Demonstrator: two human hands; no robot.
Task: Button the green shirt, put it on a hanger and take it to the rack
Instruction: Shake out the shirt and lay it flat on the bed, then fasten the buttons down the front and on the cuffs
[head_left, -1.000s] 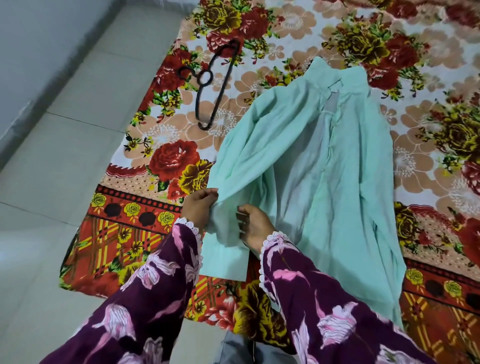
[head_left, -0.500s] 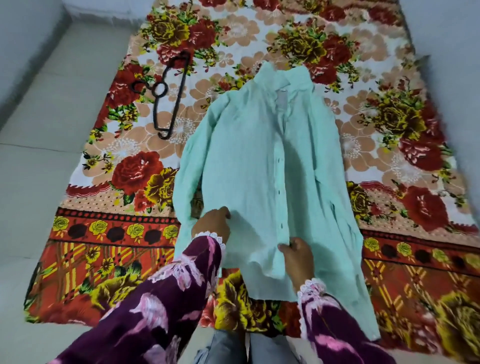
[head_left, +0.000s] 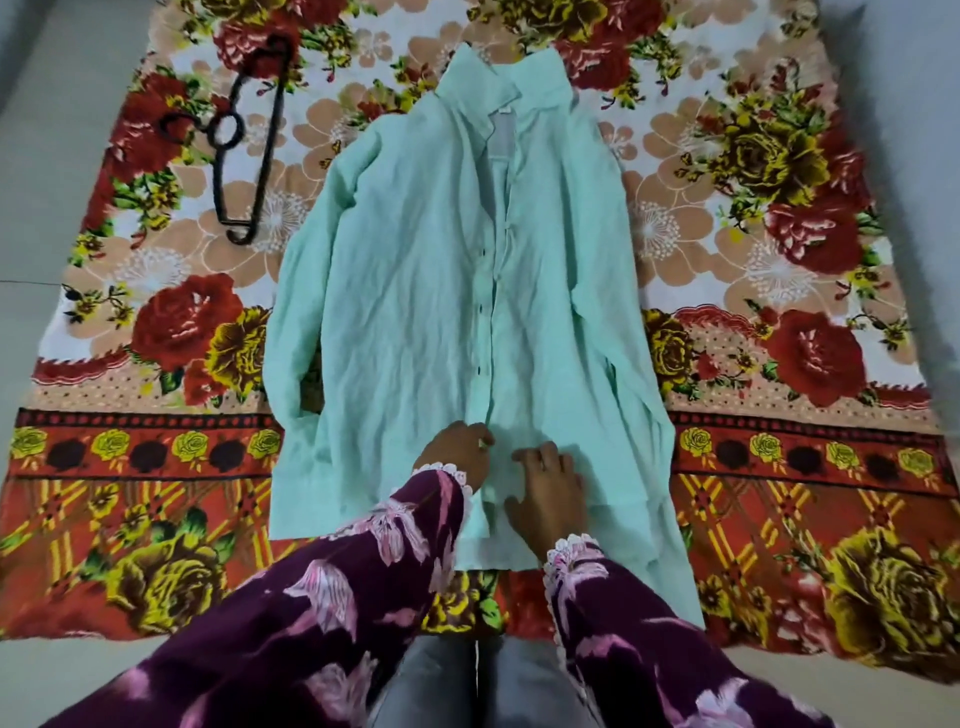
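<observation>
You are at the buttoning step, right at its start. The green shirt (head_left: 415, 312) lies face up on the flowered blanket (head_left: 779, 260), collar away from you, and the front edges meet down the middle but look unfastened. Your left hand (head_left: 457, 452) pinches the placket near the hem, a narrow grip on the cloth; your right hand (head_left: 545, 483) lies flat and open just beside it, pressing the other panel down. Whether a button is already between your fingers, I cannot tell. Next, feed the lowest button through its hole. The hanger (head_left: 249, 145) waits well left of the shirt's collar. Half a second ago your hands sat wider apart at the hem.
</observation>
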